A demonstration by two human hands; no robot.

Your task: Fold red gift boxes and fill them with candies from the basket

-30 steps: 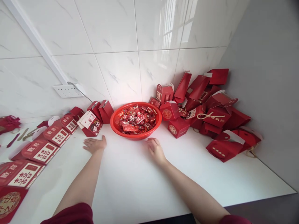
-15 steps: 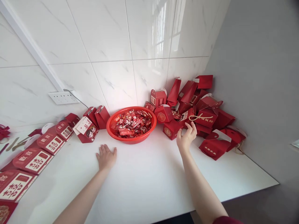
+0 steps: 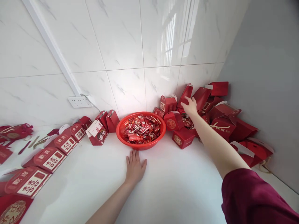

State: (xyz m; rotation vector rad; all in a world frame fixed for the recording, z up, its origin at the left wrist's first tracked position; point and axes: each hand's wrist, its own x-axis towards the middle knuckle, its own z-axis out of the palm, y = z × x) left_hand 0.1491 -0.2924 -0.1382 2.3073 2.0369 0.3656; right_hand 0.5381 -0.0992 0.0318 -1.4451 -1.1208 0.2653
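My left hand (image 3: 135, 168) lies flat on the white tabletop (image 3: 163, 186), fingers spread, its fingertips just in front of the red basket (image 3: 121, 137). Small red wrapped packets (image 3: 140, 127) fill that basket. My right hand (image 3: 189, 106) is stretched over the pile at the back right, thumb and fingers apart, beside a tall red box (image 3: 185, 95). Whether it touches that box I cannot tell. Under my right forearm lie more red boxes, partly hidden.
Red boxes with white labels (image 3: 56, 160) run in a row down the left side. A box with cartoon faces (image 3: 97, 133) stands left of the basket. Behind is a tiled wall with a socket strip (image 3: 79, 101); a grey panel (image 3: 263, 77) bounds the right.
My right hand has reached further back over the pile, towards the tall box. My left hand has slid right to the front of the basket. The view has shifted left.
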